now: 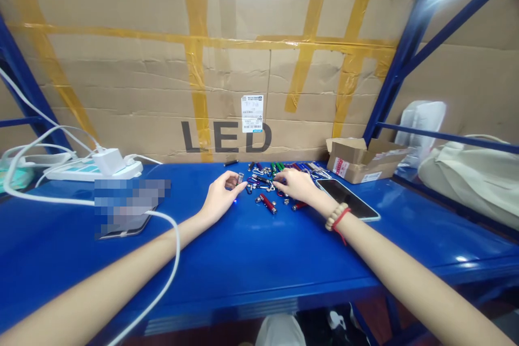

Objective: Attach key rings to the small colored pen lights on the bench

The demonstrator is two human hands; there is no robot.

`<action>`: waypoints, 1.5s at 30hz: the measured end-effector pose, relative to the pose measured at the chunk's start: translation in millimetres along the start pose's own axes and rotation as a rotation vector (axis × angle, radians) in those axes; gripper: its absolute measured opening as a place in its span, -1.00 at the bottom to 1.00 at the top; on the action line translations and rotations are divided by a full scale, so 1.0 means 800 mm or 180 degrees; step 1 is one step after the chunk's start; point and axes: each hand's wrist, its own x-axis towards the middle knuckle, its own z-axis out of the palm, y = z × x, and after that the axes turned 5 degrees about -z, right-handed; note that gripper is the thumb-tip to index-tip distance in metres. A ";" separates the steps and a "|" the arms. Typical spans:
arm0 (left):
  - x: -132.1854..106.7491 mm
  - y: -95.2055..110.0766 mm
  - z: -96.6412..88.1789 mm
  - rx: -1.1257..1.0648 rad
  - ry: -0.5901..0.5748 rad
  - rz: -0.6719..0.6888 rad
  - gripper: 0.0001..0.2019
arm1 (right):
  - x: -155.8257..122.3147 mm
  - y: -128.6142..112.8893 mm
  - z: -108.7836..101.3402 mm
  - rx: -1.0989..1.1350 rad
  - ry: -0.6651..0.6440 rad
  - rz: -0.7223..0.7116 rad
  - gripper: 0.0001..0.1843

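Observation:
My left hand [223, 193] is closed in a pinch around a small silvery cylindrical piece [240, 178], seemingly part of a mini flashlight; its lower end is hidden by my fingers. A small blue glow shows on the table just below that hand. My right hand [297, 186] has its fingers together over the pile, by the tip of a black mini flashlight [261, 179]; what they grip, if anything, is hidden. Close in front lies a red mini flashlight [268, 204], and another red one [299, 206] shows partly under my right hand. Green mini flashlights [278, 166] lie behind.
A phone [351, 200] lies right of my right hand, below an open cardboard box [357, 159]. At left are a power strip [73, 170], a blurred-out device [130, 208] and a white cable [177, 248] crossing my left forearm. A large carton [162, 81] stands behind.

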 end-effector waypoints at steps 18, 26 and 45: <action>0.001 -0.002 0.004 -0.0829 -0.0504 -0.0256 -0.63 | -0.002 -0.015 0.006 0.0353 0.0031 0.0432 -0.77; -0.003 0.004 0.005 0.0070 -0.0524 0.0366 -0.73 | -0.013 -0.053 -0.013 0.1004 0.1004 -0.0399 -0.68; 0.004 -0.002 0.003 -0.0409 -0.1191 0.0306 -0.74 | -0.013 -0.070 0.001 0.1929 0.0917 -0.1045 -0.85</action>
